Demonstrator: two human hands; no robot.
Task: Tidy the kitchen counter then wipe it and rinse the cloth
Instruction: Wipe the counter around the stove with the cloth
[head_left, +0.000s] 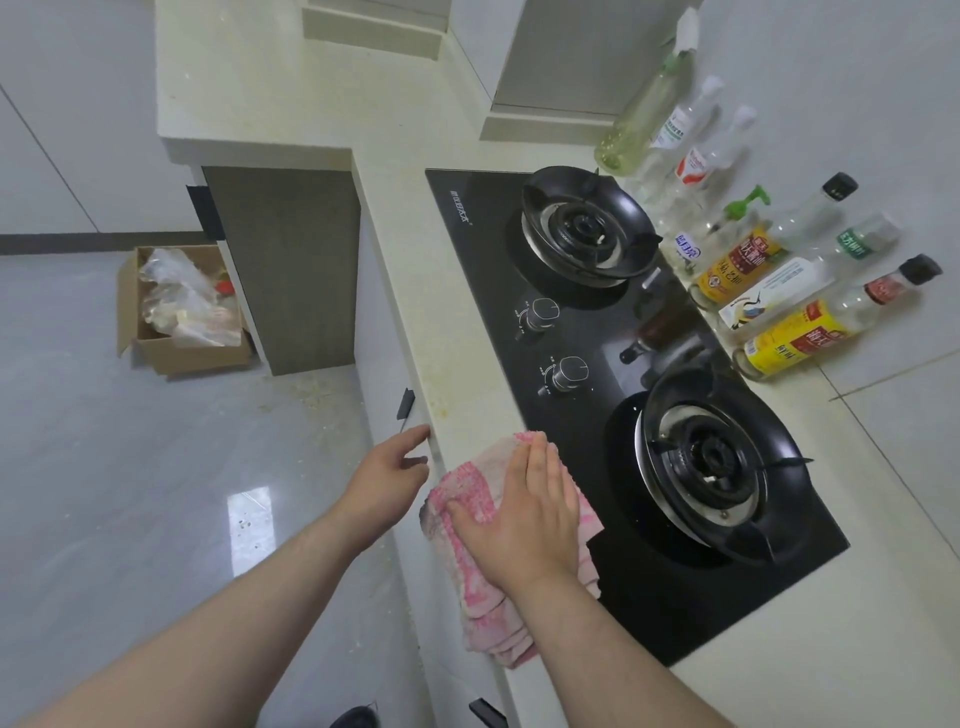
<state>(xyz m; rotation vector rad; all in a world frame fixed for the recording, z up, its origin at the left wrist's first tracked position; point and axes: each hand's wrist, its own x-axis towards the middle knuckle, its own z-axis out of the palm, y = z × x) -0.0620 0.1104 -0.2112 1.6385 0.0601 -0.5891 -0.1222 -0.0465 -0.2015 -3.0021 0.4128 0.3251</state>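
The right hand lies flat, fingers straight and together, pressing a pink-and-white cloth onto the pale counter at its front edge, just beside the black glass hob. The left hand hovers off the counter's edge, fingers relaxed and holding nothing. Bottles line the tiled wall behind the hob. A cardboard box of what looks like plastic wrapping sits on the grey floor.

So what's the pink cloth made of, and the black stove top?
The pink cloth looks like soft cotton terry, since its surface is nubbly and it rumples. The black stove top is probably glossy glass, since bottles reflect in it.
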